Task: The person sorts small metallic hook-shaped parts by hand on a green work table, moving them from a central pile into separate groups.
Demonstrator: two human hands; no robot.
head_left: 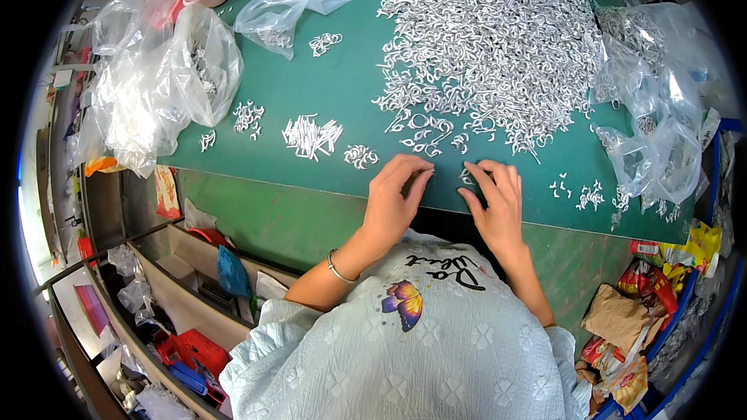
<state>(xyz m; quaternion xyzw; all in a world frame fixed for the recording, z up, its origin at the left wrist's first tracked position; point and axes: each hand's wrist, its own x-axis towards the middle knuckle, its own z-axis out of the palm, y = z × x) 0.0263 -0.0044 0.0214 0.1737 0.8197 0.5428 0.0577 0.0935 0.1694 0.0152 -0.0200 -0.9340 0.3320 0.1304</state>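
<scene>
Head view shows small metal pieces being handled at the near edge of a green table [327, 85], below a large silver heap [498, 39]. Good handling here would mean using the fingertips only, drawing one piece clear at a time, and keeping each shape in its own cluster, so the straight rods [312, 138] and the neighbouring curled pieces [361, 156] do not mix. Wrists kept low should steady such fine picking.

The person's left hand [395, 190] has thumb and forefinger tips almost meeting; whether a piece is pinched between them is too small to tell. The right hand [498, 198] is loosely parted, thumb well away from forefinger, grasping nothing; its forefinger tip is at a few loose silver pieces [466, 176], which lie on the table between the two hands.
</scene>
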